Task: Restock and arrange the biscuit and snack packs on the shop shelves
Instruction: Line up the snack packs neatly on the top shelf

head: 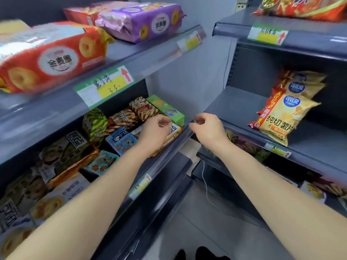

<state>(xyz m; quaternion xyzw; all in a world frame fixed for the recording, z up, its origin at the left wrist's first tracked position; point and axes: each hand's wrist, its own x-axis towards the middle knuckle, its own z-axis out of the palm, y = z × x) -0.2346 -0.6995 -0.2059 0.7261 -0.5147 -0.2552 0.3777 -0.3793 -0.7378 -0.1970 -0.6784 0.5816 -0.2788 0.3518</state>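
Observation:
My left hand point(155, 128) hovers with curled fingers over an orange biscuit pack point(169, 139) at the right end of the middle left shelf point(165, 158). Something pale glints at its fingertips, and I cannot tell whether it holds anything. My right hand point(206, 126) pinches the right end of that shelf's clear price rail point(185, 136). A green box point(165, 109) lies just behind both hands. Brown striped packs point(131, 115) and blue cartoon packs point(122, 139) fill the shelf further left.
Red point(52, 59) and purple point(140, 21) ring-biscuit packs lie on the top left shelf. Yellow crisp bags point(283, 117) stand on the right-hand shelf unit point(309, 145). A thin white cable point(205, 184) hangs in the corner gap. Grey floor lies below.

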